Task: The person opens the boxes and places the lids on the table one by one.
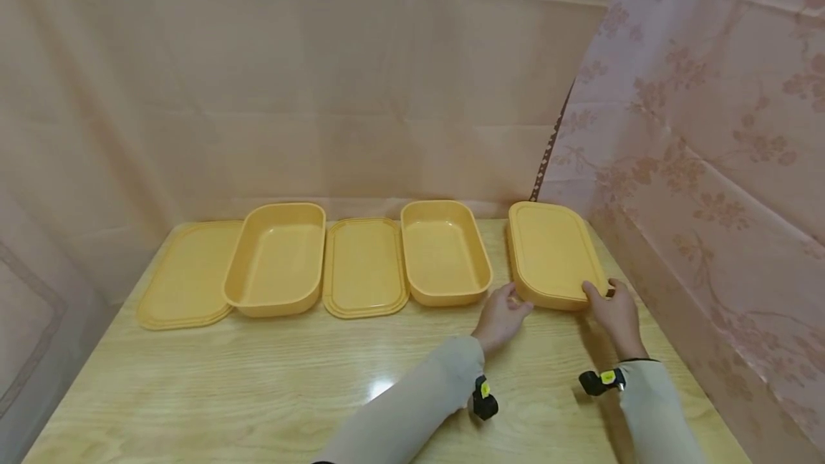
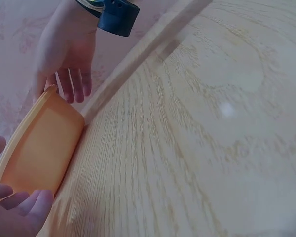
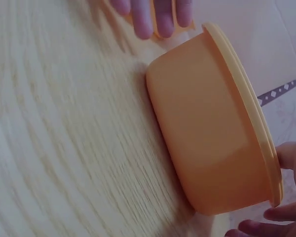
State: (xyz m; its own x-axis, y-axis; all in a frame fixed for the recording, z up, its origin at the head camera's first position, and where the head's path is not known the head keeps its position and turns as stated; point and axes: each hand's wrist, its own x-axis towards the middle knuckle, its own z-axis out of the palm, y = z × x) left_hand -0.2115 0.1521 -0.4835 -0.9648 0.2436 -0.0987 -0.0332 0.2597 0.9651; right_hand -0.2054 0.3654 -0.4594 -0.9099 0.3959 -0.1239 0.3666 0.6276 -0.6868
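Note:
At the right end of the table stands a yellow plastic food container point(image 1: 548, 301) with its lid point(image 1: 553, 245) on top. My right hand point(image 1: 616, 315) holds its front right corner, thumb on the lid's edge and fingers down beside the rim. My left hand point(image 1: 501, 319) is at the front left corner. In the right wrist view, the left fingers point(image 3: 164, 17) look straight and stand a little off the container's wall point(image 3: 207, 123). The left wrist view shows the container's side point(image 2: 47, 143) between both hands; part of the left hand is cut off.
To the left, two open containers point(image 1: 277, 308) point(image 1: 451, 299) stand in a row with two loose flat lids point(image 1: 190, 278) point(image 1: 365, 271). Curtains point(image 1: 387, 92) hang behind the wood-grain table point(image 1: 258, 392) and, patterned with flowers point(image 1: 722, 163), along its right edge.

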